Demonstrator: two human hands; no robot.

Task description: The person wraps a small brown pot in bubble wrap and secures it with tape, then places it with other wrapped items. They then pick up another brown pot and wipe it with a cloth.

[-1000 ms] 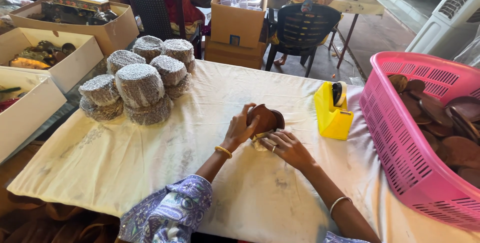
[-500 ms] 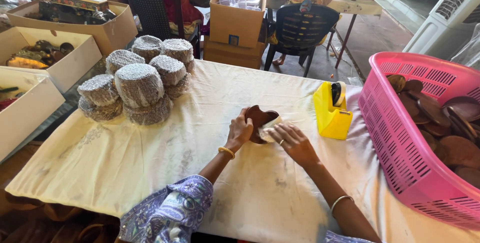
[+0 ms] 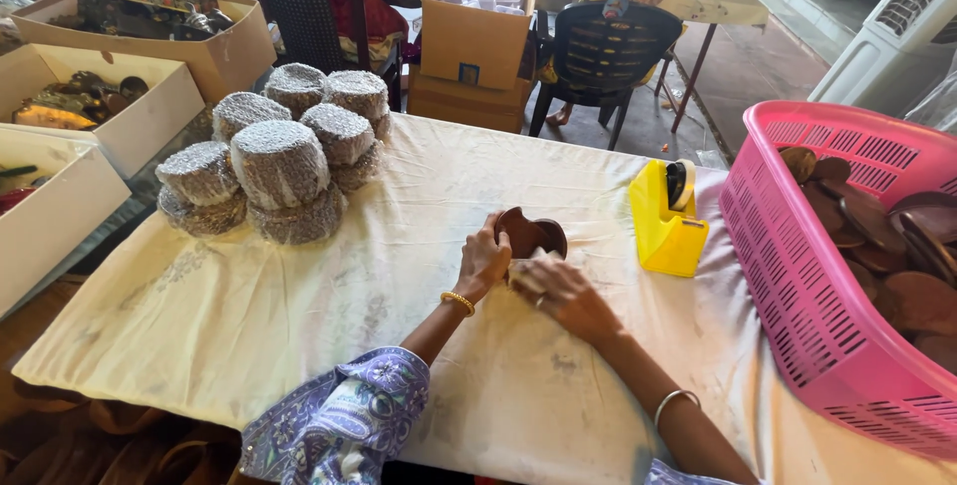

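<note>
Brown discs (image 3: 531, 235) sit mid-tabletop, gripped by left hand (image 3: 482, 264) with curled fingers; right hand (image 3: 561, 288) presses loosely alongside. Yellow tape dispenser (image 3: 666, 218) near, pink basket (image 3: 797, 246) crowds right edge.

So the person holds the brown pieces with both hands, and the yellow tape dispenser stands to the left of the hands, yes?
Not quite. The head view shows the yellow tape dispenser to the right of the hands, beside the pink basket. The rest is right: left hand and right hand both hold the brown pieces.
</note>
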